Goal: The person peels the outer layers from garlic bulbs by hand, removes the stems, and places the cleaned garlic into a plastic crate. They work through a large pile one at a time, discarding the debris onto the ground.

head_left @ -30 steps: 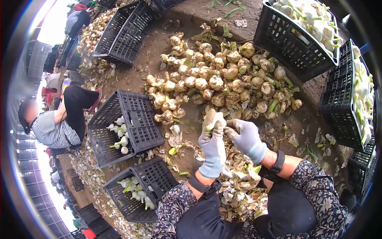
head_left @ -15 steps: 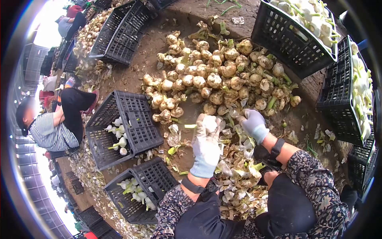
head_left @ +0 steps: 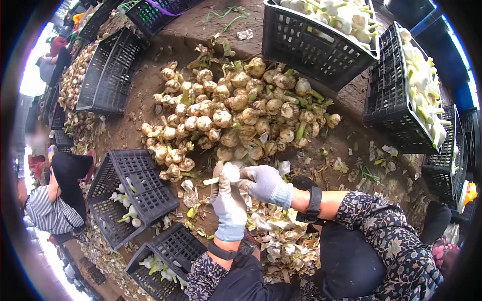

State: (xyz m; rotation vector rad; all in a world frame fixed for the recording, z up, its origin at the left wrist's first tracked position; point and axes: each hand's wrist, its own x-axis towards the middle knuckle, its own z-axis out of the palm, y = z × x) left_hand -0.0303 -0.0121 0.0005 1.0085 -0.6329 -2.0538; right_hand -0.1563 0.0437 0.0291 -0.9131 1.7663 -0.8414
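A peeled white garlic bulb (head_left: 231,172) with a short cut green stem sits in the fingers of my left hand (head_left: 229,203), which wears a pale glove. From the right, my gloved right hand (head_left: 267,183) pinches at the side of the same bulb, its fingertips partly hidden against it. Just beyond both hands lies a heap of unpeeled, dirt-covered garlic (head_left: 241,108). Beneath them, between my legs, loose papery skins (head_left: 286,241) cover the ground.
Two black crates on their sides, one nearer (head_left: 183,246) and one farther (head_left: 150,175), hold white bulbs at left. Upright crates full of peeled garlic stand at the back (head_left: 316,47) and right (head_left: 391,100). A person in a striped shirt (head_left: 52,210) sits at far left.
My right hand has moved in from the right and now meets the bulb in my left hand. The view has shifted, so the heap and crates appear farther left.
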